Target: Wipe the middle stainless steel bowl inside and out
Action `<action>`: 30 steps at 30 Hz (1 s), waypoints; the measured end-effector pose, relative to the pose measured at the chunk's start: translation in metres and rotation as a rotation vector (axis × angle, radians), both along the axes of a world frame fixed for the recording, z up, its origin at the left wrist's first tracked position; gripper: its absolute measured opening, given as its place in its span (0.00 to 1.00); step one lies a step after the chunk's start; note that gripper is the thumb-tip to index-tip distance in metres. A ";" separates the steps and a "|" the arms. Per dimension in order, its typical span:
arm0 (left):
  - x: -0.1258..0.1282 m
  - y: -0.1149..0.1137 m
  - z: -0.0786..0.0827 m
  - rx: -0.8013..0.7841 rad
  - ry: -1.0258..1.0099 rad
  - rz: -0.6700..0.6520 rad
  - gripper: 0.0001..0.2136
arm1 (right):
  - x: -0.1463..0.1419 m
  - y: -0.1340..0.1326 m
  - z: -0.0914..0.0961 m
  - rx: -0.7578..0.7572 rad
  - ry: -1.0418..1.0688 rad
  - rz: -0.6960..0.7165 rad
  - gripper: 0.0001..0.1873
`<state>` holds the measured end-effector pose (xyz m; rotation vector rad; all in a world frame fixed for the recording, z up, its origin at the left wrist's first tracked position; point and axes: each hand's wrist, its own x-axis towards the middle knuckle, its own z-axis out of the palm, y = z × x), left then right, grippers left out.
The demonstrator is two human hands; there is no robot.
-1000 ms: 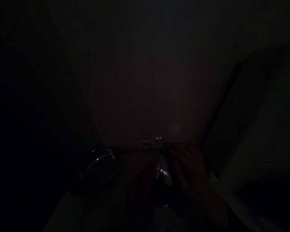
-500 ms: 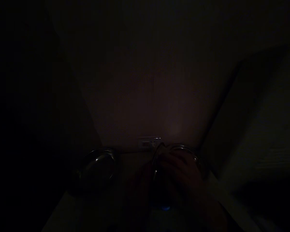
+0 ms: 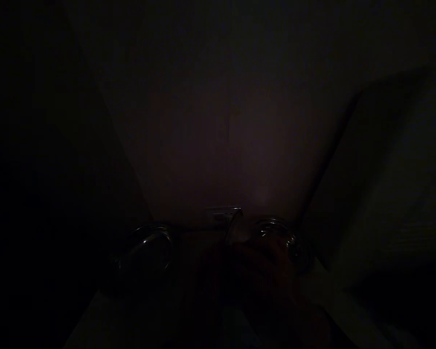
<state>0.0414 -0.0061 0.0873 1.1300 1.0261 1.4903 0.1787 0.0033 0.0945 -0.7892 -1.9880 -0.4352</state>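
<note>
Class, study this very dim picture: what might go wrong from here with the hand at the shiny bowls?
Almost no light: the right hand at the right shiny bowl may misjudge its rim and tip it.
The left shiny bowl sits close beside it; a blind sweep might knock it.
A wall socket lies just behind both, so any spill could reach it.

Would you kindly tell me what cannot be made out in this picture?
Head view, all very dark:
- Right hand: darkness hides its fingers and whether they hold anything.
- Right bowl: only rim glints show; the hand covers its near side.
- Left bowl: contents lost in shadow.
- Left hand: cannot be found in the dark.
</note>
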 end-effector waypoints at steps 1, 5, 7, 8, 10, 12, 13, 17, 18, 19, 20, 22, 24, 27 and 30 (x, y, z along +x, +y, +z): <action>-0.001 0.001 0.000 -0.001 0.001 0.000 0.15 | -0.003 -0.002 -0.001 0.011 -0.005 0.021 0.12; 0.002 -0.001 0.001 -0.002 0.004 -0.014 0.15 | 0.002 0.002 0.004 0.010 0.002 -0.044 0.13; 0.004 -0.004 0.000 0.001 0.006 -0.019 0.15 | 0.010 0.008 0.007 -0.052 0.037 -0.115 0.14; 0.004 -0.005 0.000 0.002 0.008 -0.021 0.15 | 0.014 0.011 0.008 -0.089 0.062 -0.126 0.15; 0.004 -0.005 0.000 0.006 0.011 -0.020 0.15 | 0.020 0.015 0.008 -0.146 0.112 -0.107 0.15; 0.002 -0.005 0.000 0.009 0.015 -0.021 0.15 | 0.021 0.015 0.007 -0.166 0.151 -0.081 0.15; 0.001 -0.004 0.001 0.009 0.017 -0.023 0.15 | 0.020 0.015 0.006 -0.165 0.167 -0.074 0.15; -0.001 0.000 0.003 0.007 0.018 -0.035 0.15 | 0.016 0.013 0.008 -0.169 0.195 -0.055 0.15; -0.001 0.000 0.004 0.007 0.017 -0.038 0.15 | 0.016 0.012 0.009 -0.172 0.189 -0.053 0.15; -0.001 0.001 0.004 0.006 0.016 -0.040 0.15 | 0.017 0.013 0.010 -0.168 0.178 -0.053 0.15; 0.000 0.001 0.003 0.005 0.015 -0.041 0.15 | 0.018 0.013 0.011 -0.158 0.165 -0.053 0.14; 0.001 0.001 0.003 0.005 0.010 -0.039 0.15 | 0.020 0.013 0.013 -0.132 0.128 -0.048 0.14; 0.002 0.001 0.003 0.003 0.006 -0.033 0.15 | 0.020 0.011 0.013 -0.109 0.096 -0.049 0.14; 0.004 0.003 0.004 -0.001 0.004 -0.016 0.15 | 0.014 0.007 0.010 -0.044 0.031 -0.032 0.14; 0.006 0.004 0.006 -0.005 0.009 0.010 0.14 | 0.006 0.002 0.003 -0.001 -0.030 0.021 0.12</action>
